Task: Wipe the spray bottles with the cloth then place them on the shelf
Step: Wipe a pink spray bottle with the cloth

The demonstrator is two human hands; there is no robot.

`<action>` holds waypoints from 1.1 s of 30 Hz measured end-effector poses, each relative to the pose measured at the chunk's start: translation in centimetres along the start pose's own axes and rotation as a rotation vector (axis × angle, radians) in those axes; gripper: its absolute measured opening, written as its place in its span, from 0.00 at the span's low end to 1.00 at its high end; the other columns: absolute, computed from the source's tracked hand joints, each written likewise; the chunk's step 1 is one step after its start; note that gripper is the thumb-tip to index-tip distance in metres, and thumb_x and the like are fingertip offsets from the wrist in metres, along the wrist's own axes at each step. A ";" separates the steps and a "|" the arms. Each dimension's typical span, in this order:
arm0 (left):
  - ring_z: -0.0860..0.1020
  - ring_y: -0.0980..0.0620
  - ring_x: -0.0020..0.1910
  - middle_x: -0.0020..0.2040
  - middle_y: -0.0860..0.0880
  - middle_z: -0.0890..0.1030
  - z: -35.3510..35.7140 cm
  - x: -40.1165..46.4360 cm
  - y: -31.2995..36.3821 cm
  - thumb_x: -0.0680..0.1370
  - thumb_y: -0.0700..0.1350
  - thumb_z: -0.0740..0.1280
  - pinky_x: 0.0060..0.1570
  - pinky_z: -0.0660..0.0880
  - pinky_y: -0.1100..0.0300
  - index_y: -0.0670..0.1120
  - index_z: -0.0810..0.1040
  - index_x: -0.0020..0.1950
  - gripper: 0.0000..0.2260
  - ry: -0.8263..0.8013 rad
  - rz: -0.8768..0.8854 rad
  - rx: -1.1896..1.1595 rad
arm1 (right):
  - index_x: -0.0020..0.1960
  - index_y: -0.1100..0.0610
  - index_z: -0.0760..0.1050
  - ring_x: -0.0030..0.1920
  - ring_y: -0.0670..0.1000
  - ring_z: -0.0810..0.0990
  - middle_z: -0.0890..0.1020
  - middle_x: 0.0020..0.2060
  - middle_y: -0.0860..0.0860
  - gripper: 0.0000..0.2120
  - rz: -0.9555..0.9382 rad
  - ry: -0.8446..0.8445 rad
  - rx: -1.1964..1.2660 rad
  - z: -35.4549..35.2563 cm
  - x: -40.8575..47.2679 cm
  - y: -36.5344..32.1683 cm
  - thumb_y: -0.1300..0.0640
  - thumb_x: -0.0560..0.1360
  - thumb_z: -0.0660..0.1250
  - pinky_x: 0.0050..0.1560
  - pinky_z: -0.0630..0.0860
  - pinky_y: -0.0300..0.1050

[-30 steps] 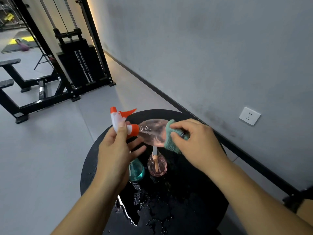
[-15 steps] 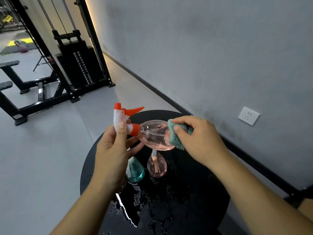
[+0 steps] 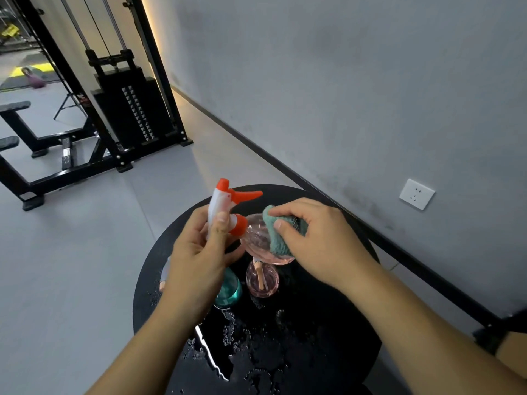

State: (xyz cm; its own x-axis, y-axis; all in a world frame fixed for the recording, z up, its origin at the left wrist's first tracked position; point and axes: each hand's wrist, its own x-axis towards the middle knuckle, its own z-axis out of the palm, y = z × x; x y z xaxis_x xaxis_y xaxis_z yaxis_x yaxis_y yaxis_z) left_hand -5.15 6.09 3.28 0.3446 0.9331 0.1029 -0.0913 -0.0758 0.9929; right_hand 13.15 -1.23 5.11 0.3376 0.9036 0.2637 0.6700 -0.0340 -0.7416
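L hand [image 3: 199, 252] raised, fingers curled round bottle [image 3: 256, 240] neck, thumb up. R hand [image 3: 316, 238] opposite, fingers pinching cloth [image 3: 278, 238] against bottle. Both forearms angled inward.

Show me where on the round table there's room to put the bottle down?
The black table is bare on its right side, under the right hand. The near middle is free but wet. It is crowded by the teal bottle and pink bottle.
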 end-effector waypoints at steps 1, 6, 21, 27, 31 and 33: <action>0.87 0.46 0.56 0.53 0.48 0.87 0.1 -0.1 -0.1 0.83 0.53 0.64 0.53 0.86 0.51 0.46 0.80 0.63 0.14 -0.013 0.004 0.017 | 0.60 0.48 0.84 0.56 0.33 0.78 0.82 0.55 0.37 0.10 -0.035 -0.010 -0.009 0.3 -0.2 -0.4 0.55 0.81 0.69 0.54 0.69 0.21; 0.86 0.46 0.58 0.57 0.45 0.87 -0.3 -0.2 -0.1 0.82 0.54 0.65 0.53 0.85 0.51 0.46 0.80 0.65 0.17 0.016 0.028 0.028 | 0.61 0.48 0.84 0.56 0.35 0.77 0.81 0.55 0.38 0.11 -0.037 0.000 -0.043 0.4 -0.2 -0.2 0.55 0.82 0.67 0.55 0.68 0.20; 0.87 0.44 0.54 0.53 0.44 0.87 -0.3 0.2 -0.1 0.81 0.57 0.65 0.50 0.86 0.49 0.47 0.82 0.61 0.17 0.106 0.008 -0.033 | 0.63 0.46 0.81 0.53 0.35 0.77 0.80 0.58 0.37 0.13 0.083 -0.032 -0.081 -0.7 0.2 1.2 0.57 0.82 0.64 0.48 0.66 0.17; 0.87 0.43 0.54 0.53 0.43 0.86 0.6 0.2 -0.2 0.83 0.55 0.65 0.50 0.86 0.49 0.46 0.81 0.61 0.15 0.084 -0.019 -0.045 | 0.63 0.49 0.82 0.55 0.34 0.76 0.79 0.56 0.36 0.12 -0.047 -0.010 -0.084 0.0 -0.4 0.1 0.58 0.82 0.65 0.55 0.67 0.20; 0.87 0.42 0.55 0.54 0.43 0.87 0.2 0.6 0.0 0.83 0.55 0.65 0.50 0.86 0.49 0.47 0.82 0.61 0.15 0.104 -0.025 -0.058 | 0.63 0.47 0.82 0.55 0.32 0.76 0.80 0.57 0.36 0.12 -0.019 0.008 -0.059 -0.4 -0.1 0.5 0.57 0.82 0.66 0.53 0.68 0.19; 0.87 0.41 0.55 0.55 0.42 0.87 -0.1 0.8 0.2 0.82 0.57 0.66 0.50 0.85 0.48 0.47 0.81 0.62 0.17 0.133 -0.030 -0.093 | 0.63 0.47 0.82 0.53 0.29 0.75 0.80 0.58 0.37 0.13 0.040 0.016 -0.051 -0.7 0.2 1.2 0.57 0.82 0.66 0.51 0.66 0.17</action>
State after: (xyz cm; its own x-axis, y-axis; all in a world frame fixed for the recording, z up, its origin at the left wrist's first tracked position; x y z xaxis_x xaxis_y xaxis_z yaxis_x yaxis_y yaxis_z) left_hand -4.99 6.82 3.58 0.2224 0.9732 0.0587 -0.1709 -0.0203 0.9851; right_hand 14.48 -1.38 4.76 0.3754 0.8940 0.2445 0.6886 -0.0924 -0.7193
